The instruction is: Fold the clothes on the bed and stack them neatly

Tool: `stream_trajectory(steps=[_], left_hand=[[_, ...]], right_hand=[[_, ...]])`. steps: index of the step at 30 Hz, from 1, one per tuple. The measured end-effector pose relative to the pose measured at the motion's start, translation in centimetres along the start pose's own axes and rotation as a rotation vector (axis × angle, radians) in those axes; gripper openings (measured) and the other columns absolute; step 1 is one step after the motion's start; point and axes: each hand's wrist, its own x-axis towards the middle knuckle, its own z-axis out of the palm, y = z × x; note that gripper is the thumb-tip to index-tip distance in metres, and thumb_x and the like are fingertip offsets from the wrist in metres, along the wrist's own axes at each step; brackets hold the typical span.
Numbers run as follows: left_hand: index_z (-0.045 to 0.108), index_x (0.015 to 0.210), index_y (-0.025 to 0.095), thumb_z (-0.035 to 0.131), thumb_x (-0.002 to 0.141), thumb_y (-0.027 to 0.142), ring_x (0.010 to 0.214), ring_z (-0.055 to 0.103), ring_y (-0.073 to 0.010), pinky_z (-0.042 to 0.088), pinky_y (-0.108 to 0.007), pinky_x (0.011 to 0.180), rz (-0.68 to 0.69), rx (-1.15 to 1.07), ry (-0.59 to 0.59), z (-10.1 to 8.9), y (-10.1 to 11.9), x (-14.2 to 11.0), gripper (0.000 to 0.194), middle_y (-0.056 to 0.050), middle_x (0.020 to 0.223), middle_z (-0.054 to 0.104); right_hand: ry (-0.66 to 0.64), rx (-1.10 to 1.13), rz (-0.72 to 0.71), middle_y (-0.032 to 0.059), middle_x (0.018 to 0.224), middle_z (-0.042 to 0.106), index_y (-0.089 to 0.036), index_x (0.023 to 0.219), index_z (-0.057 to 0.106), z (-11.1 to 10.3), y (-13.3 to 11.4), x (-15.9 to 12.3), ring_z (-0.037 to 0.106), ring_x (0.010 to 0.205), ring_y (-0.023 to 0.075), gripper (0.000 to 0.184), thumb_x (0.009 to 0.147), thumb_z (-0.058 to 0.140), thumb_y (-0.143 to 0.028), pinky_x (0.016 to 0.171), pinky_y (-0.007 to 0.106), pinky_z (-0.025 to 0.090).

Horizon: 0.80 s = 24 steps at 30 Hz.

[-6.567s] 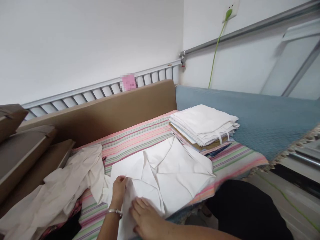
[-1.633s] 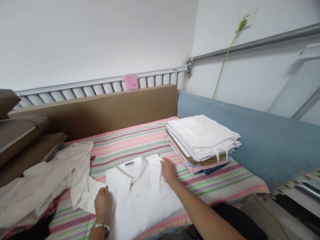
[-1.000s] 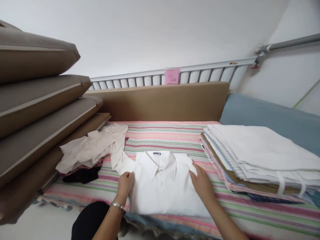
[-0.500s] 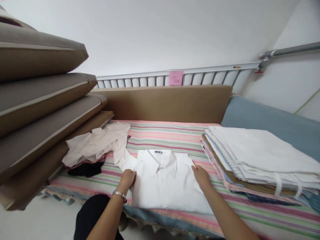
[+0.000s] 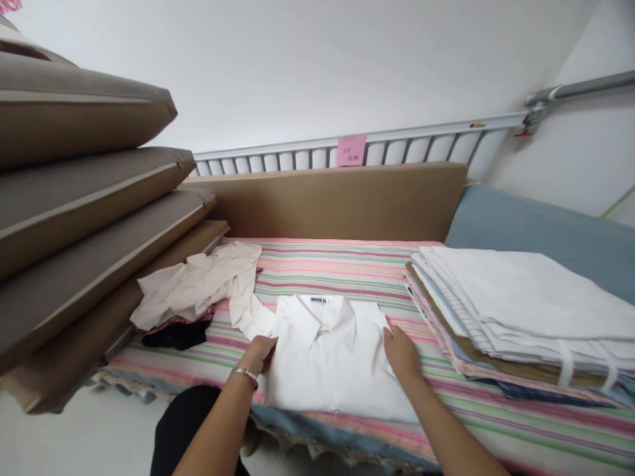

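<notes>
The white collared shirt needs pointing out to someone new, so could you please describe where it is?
Find the striped cloth before the long brown panel. Near its front edge, the white shirt lies face up between the left hand and right hand. Unlike the crumpled garment and folded stack on either side, it shows a collar and dark-lettered label.

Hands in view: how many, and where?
2. Left hand at the white shirt's left edge; right hand at its right edge. No others visible.
</notes>
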Motion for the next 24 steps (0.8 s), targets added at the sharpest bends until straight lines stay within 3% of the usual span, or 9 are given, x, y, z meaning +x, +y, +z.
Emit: stream_trajectory(steps=[3,5,9,12,15,19,24], left_hand=[[0.058,0.097,0.013,0.052,0.085,0.043,0.072,0.06,-0.0122,0.052,-0.03,0.065,-0.062,0.053,-0.031,0.4,0.8,0.3,0.033,-0.003,0.087,0.062],[0.058,0.098,0.014,0.052,0.085,0.042,0.075,0.06,-0.013,0.052,-0.031,0.067,-0.034,0.081,-0.001,0.8,1.4,0.2,0.032,-0.003,0.09,0.062],[0.06,0.087,0.013,0.05,0.086,0.039,0.076,0.06,-0.0146,0.048,-0.03,0.069,0.161,0.155,0.144,1.1,2.1,-0.8,0.028,-0.003,0.085,0.063],[0.058,0.079,0.017,0.044,0.086,0.036,0.084,0.061,-0.0202,0.042,-0.029,0.073,0.329,0.243,0.294,0.1,2.2,-1.7,0.025,-0.007,0.082,0.065],[0.056,0.077,0.018,0.042,0.085,0.032,0.089,0.06,-0.024,0.038,-0.03,0.074,0.391,0.345,0.389,-1.3,1.6,-1.7,0.022,-0.012,0.083,0.066],[0.056,0.07,0.018,0.046,0.081,0.025,0.08,0.061,-0.0223,0.038,-0.03,0.072,0.399,0.417,0.335,-2.0,0.6,-0.6,0.017,-0.011,0.076,0.066],[0.059,0.074,0.015,0.037,0.088,0.043,0.082,0.061,-0.0211,0.043,-0.033,0.077,0.367,0.389,0.296,-2.0,1.6,1.8,0.038,-0.01,0.08,0.066]], right_hand=[[0.002,-0.004,0.001,0.0137,0.106,0.066,-0.012,0.121,0.055,0.0,0.0,-0.1,0.062,0.091,0.0228,0.041,0.093,0.029,-0.029,0.076,0.03,0.042],[0.002,-0.006,0.001,0.0136,0.104,0.066,-0.012,0.121,0.054,0.0,-0.1,-0.2,0.062,0.092,0.0229,0.041,0.093,0.029,-0.029,0.076,0.029,0.042],[0.007,-0.01,-0.004,0.0139,0.102,0.067,-0.012,0.121,0.055,-0.1,-0.2,-0.3,0.063,0.092,0.0223,0.041,0.093,0.029,-0.029,0.076,0.029,0.042],[0.012,-0.016,0.006,0.0136,0.102,0.067,-0.013,0.12,0.056,0.0,-0.1,-0.2,0.063,0.089,0.0218,0.041,0.093,0.029,-0.029,0.074,0.029,0.042],[0.011,-0.02,0.015,0.0127,0.101,0.067,-0.014,0.118,0.057,0.1,-0.1,-0.2,0.063,0.089,0.0214,0.04,0.093,0.029,-0.03,0.073,0.029,0.042],[0.009,-0.015,0.017,0.0117,0.103,0.067,-0.015,0.117,0.057,0.1,-0.1,-0.2,0.063,0.089,0.0211,0.039,0.094,0.028,-0.029,0.073,0.028,0.041],[0.012,-0.005,0.017,0.0125,0.098,0.067,-0.013,0.116,0.057,0.3,0.0,-0.2,0.063,0.09,0.022,0.04,0.094,0.029,-0.03,0.073,0.028,0.041]])
